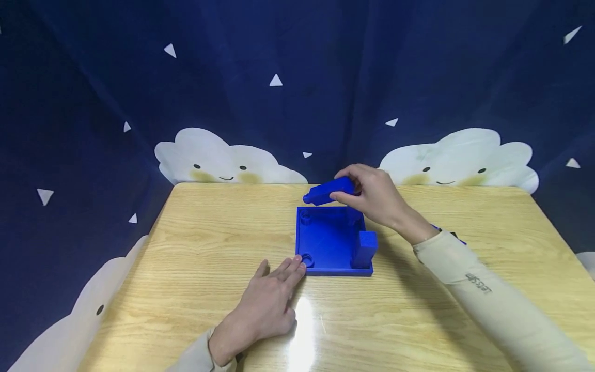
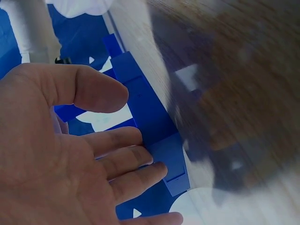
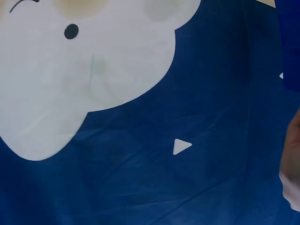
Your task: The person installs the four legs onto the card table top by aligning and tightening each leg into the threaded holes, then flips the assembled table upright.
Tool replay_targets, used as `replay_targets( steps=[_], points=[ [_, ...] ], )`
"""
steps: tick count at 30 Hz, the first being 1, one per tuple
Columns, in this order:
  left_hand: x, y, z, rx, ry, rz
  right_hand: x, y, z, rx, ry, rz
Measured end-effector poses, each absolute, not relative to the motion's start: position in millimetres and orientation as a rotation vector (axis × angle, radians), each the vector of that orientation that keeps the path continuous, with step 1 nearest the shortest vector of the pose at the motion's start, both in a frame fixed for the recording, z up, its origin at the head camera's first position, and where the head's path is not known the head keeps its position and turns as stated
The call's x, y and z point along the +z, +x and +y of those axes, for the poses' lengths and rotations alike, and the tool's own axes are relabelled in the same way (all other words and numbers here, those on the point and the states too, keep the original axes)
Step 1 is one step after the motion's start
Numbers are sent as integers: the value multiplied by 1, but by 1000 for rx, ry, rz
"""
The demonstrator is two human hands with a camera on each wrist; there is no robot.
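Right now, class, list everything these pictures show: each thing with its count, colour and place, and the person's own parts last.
Tray: one, blue, square and shallow, middle of the table, round sockets in three corners that show.
Upright block: one, blue, standing in the tray's near right corner.
Peg piece: one, blue, tilted in the air above the tray's far edge.
Table: one, light wood, glossy.
Backdrop: one, dark blue cloth with white triangles and smiling white clouds, behind and beside the table.
Left hand: flat on the table, straight fingertips at the tray's near left corner.
Right hand: grips the peg piece; pale sleeve on the forearm.
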State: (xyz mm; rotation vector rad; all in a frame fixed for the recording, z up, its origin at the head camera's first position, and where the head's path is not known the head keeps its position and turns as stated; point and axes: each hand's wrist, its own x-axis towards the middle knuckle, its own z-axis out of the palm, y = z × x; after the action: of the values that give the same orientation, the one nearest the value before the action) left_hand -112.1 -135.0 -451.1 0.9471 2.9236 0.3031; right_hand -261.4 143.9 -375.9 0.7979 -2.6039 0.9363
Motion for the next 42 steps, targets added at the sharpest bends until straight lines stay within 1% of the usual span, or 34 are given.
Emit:
replay_targets(
  steps=[16,27,42],
  points=[
    [-453,-112,-134,240,959,2941,-363,-279,123,565,1062,-2688],
    [-452,-113,-134,246,964,2943,-357,-287,108,474,1159,-2721],
    [-454,-113,-135,255,956,2952,-360,-299,85,396,1264,-2763]
  ],
)
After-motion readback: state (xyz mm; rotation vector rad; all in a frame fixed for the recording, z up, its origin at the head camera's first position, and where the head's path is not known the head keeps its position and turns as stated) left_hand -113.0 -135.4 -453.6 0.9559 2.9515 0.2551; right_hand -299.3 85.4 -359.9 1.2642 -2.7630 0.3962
